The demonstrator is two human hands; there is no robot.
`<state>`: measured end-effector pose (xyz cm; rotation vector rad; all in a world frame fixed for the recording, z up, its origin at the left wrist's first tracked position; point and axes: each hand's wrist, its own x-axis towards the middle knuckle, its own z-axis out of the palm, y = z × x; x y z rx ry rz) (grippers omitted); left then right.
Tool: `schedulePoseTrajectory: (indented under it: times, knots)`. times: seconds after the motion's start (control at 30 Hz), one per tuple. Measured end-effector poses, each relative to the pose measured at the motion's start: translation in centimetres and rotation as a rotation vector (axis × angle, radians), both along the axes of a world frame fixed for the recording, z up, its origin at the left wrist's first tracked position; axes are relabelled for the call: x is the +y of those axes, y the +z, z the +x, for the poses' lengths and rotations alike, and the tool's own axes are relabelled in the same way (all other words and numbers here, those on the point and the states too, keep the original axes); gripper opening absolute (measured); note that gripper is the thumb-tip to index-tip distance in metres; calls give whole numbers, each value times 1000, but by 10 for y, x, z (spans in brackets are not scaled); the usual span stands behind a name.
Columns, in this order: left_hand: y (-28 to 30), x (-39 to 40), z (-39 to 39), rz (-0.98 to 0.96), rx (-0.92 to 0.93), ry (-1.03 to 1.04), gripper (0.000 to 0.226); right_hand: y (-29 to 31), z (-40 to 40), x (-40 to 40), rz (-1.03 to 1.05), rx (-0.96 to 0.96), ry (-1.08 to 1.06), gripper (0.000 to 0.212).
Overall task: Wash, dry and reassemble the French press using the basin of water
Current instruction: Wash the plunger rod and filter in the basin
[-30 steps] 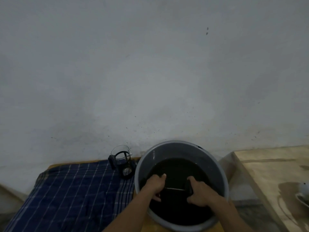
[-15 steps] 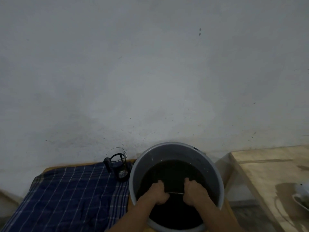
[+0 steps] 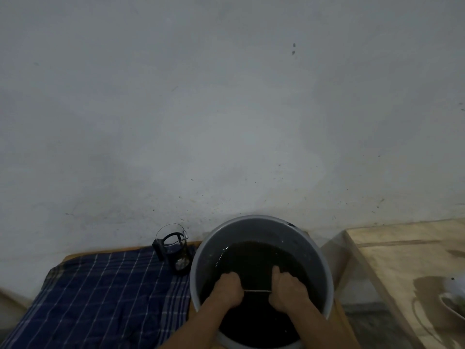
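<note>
A grey basin filled with dark water sits at the bottom centre. Both my hands are inside it. My left hand and my right hand are each closed on one end of the French press plunger, whose thin metal rod spans the gap between them at the water surface. The plunger's ends are hidden in my fists and the water. The glass carafe with its black frame and handle stands upright on a blue checked cloth, just left of the basin.
A pale wall rises close behind the basin and carafe. To the right stands a wooden surface with a wet patch and a white dish at the frame's edge. A gap separates it from the basin's table.
My hands have drawn closer together along the rod and sunk lower into the water. The view has shifted slightly; basin and carafe have stayed put.
</note>
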<state>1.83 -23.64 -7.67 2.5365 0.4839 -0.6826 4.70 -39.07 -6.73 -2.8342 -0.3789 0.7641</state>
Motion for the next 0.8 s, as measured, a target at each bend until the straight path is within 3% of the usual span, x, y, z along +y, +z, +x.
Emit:
schedulePoseTrajectory:
  times: [0.27, 0.4, 0.6, 0.73, 0.8]
  knots:
    - [4, -1, -1, -60, 12, 7, 43, 0, 1, -2, -28, -6, -21, 63]
    - [3, -1, -4, 19, 29, 4, 30, 0, -1, 0, -28, -52, 31, 69]
    - [6, -2, -2, -113, -7, 22, 47, 1, 2, -2, -23, -1, -4, 63]
    - [6, -3, -3, -11, -43, 34, 31, 1, 2, 0, 32, 42, 2, 71]
    - [8, -4, -6, -12, -51, 54, 37, 0, 0, 2, 57, 20, 13, 70]
